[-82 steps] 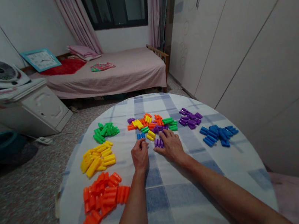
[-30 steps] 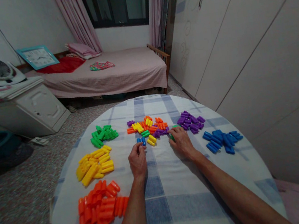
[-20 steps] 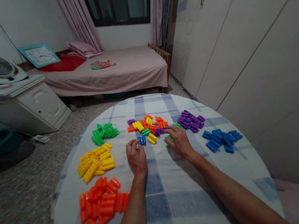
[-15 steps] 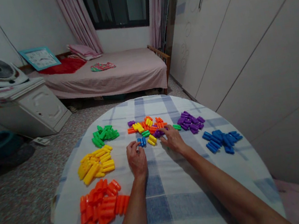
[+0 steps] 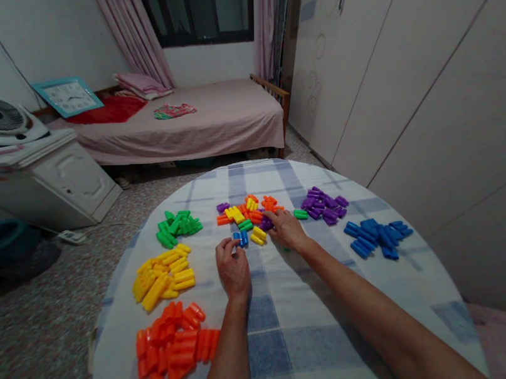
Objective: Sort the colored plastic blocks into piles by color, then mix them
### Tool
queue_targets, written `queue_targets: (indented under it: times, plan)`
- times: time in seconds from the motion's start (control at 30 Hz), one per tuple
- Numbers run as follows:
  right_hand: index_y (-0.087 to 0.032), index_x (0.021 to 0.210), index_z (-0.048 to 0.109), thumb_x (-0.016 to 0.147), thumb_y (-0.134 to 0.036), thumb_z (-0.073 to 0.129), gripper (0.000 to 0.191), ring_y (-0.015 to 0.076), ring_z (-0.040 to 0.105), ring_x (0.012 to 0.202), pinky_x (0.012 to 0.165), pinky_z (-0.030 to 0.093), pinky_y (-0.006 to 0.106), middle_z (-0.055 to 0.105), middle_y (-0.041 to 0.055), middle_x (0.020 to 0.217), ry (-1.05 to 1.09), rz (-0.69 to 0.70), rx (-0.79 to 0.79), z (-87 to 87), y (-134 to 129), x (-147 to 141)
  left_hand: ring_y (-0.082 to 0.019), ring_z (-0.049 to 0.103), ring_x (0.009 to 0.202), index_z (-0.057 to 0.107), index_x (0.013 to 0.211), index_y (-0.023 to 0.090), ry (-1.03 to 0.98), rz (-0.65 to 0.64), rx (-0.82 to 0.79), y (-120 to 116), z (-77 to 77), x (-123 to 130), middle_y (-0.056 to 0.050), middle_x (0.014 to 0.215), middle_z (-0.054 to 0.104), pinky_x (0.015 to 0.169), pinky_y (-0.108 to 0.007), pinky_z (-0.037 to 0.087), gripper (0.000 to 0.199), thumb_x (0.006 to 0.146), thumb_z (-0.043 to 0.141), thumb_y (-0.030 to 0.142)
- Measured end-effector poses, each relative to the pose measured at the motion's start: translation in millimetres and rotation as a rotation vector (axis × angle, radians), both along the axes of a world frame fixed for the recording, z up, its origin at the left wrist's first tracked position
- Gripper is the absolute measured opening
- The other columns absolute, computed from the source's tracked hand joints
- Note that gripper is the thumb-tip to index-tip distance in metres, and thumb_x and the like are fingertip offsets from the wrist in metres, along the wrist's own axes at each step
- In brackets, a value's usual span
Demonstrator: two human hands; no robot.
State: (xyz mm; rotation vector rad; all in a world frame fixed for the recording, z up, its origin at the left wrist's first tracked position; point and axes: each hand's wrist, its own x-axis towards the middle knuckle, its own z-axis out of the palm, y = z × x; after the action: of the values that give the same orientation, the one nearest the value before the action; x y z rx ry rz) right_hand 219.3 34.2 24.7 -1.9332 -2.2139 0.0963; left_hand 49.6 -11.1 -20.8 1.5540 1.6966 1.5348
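Observation:
Near the table's middle, my left hand has its fingertips at a small blue piece, its fingers curled together. My right hand reaches over the right side of a mixed-colour pile, its fingertips by a purple piece; its fingers are partly hidden. A bit of green shows under the right palm. Between the hands lies a yellow piece. A green piece sits right of my right hand.
Green, yellow and orange piles line the left side of the round table. Purple and blue piles are at the right. Beyond stands a bed.
My right hand has shifted slightly left and toward me, and green now shows under its palm. My left hand stays by the blue piece. The view has moved slightly.

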Motion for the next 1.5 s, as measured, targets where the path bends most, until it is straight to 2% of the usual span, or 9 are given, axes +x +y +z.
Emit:
queue_targets:
  times: [0.27, 0.6, 0.8, 0.97, 1.07, 1.2, 1.3, 1.4, 1.5]
  plan:
    - [-0.023, 0.12, 0.059, 0.086, -0.017, 0.051, 0.035, 0.0218, 0.056, 0.102, 0.077, 0.043, 0.028, 0.06, 0.0092, 0.115, 0.066, 0.026, 0.019, -1.8, 1.6, 6.0, -0.019, 0.06, 0.1, 0.068, 0.09, 0.02, -0.002, 0.005, -0.004, 0.1, 1.5, 0.8, -0.008, 0.105, 0.058, 0.077, -0.03, 0.054, 0.021, 0.082, 0.05, 0.016]
    - [-0.019, 0.103, 0.066, 0.085, -0.017, 0.049, 0.024, 0.0198, 0.056, 0.099, 0.084, 0.043, 0.028, 0.064, 0.0077, 0.106, 0.183, 0.029, 0.083, -12.2, 5.5, 6.0, -0.018, 0.061, 0.095, 0.069, 0.09, 0.021, -0.018, -0.006, -0.012, 0.0, 0.4, 0.5, -0.007, 0.106, 0.058, 0.074, -0.027, 0.054, 0.02, 0.082, 0.05, 0.017]
    - [-0.016, 0.1, 0.066, 0.084, -0.019, 0.045, 0.026, 0.0208, 0.058, 0.095, 0.089, 0.044, 0.032, 0.065, 0.0091, 0.099, 0.309, -0.091, 0.254, -7.4, -14.6, 54.8, -0.019, 0.059, 0.098, 0.068, 0.09, 0.02, 0.005, 0.004, -0.017, 0.1, 0.2, 0.8, -0.008, 0.105, 0.059, 0.076, -0.029, 0.053, 0.021, 0.082, 0.049, 0.017]
    - [-0.015, 0.097, 0.066, 0.08, -0.023, 0.05, 0.025, 0.0199, 0.06, 0.083, 0.081, 0.047, 0.034, 0.066, 0.008, 0.093, 0.462, -0.162, 0.259, -1.0, -42.3, 92.9, -0.018, 0.059, 0.098, 0.068, 0.092, 0.02, -0.007, 0.016, 0.046, -2.4, 6.1, 2.0, -0.008, 0.106, 0.059, 0.074, -0.026, 0.052, 0.02, 0.084, 0.05, 0.019]
    - [-0.017, 0.096, 0.066, 0.081, -0.023, 0.051, 0.022, 0.0177, 0.06, 0.079, 0.076, 0.048, 0.032, 0.066, 0.0056, 0.092, 0.572, -0.087, 0.2, 1.7, -57.3, 81.0, -0.015, 0.059, 0.089, 0.067, 0.099, 0.019, -0.055, -0.068, 0.109, -6.7, 11.7, 5.2, -0.007, 0.104, 0.061, 0.067, -0.023, 0.05, 0.023, 0.088, 0.049, 0.028]
    - [-0.019, 0.092, 0.064, 0.083, -0.02, 0.051, 0.016, 0.0172, 0.059, 0.086, 0.082, 0.047, 0.031, 0.065, 0.0047, 0.093, 0.599, 0.107, 0.198, 4.1, -71.0, 40.1, -0.011, 0.056, 0.067, 0.064, 0.112, 0.019, -0.13, -0.356, 0.007, -10.7, 13.4, 11.9, -0.003, 0.093, 0.064, 0.056, -0.021, 0.045, 0.037, 0.083, 0.059, 0.042]
    - [-0.018, 0.091, 0.064, 0.083, -0.017, 0.052, 0.015, 0.0179, 0.058, 0.089, 0.084, 0.045, 0.032, 0.064, 0.0056, 0.092, 0.567, 0.205, 0.207, 2.9, -75.6, 17.9, -0.009, 0.054, 0.062, 0.068, 0.101, 0.017, -0.139, -0.449, -0.073, -11.3, 13.6, 14.7, -0.001, 0.085, 0.066, 0.057, -0.021, 0.044, 0.034, 0.08, 0.063, 0.043]
    - [-0.018, 0.09, 0.063, 0.083, -0.016, 0.05, 0.015, 0.0186, 0.057, 0.088, 0.083, 0.045, 0.033, 0.063, 0.0057, 0.089, 0.548, 0.182, 0.22, -1.6, -76.9, 18.9, -0.009, 0.052, 0.059, 0.067, 0.087, 0.016, -0.204, -0.374, -0.075, -9.9, 15.9, 11.0, 0.002, 0.07, 0.061, 0.058, -0.021, 0.043, 0.025, 0.081, 0.06, 0.04]
    - [-0.018, 0.09, 0.062, 0.083, -0.019, 0.047, 0.017, 0.0194, 0.057, 0.085, 0.081, 0.046, 0.033, 0.064, 0.0062, 0.089, 0.535, 0.026, 0.276, -6.2, -78.4, 44.5, -0.009, 0.05, 0.055, 0.064, 0.084, 0.016, -0.315, -0.156, -0.046, -6.4, 17.2, 2.6, 0.004, 0.06, 0.054, 0.053, -0.019, 0.041, 0.022, 0.081, 0.056, 0.036]
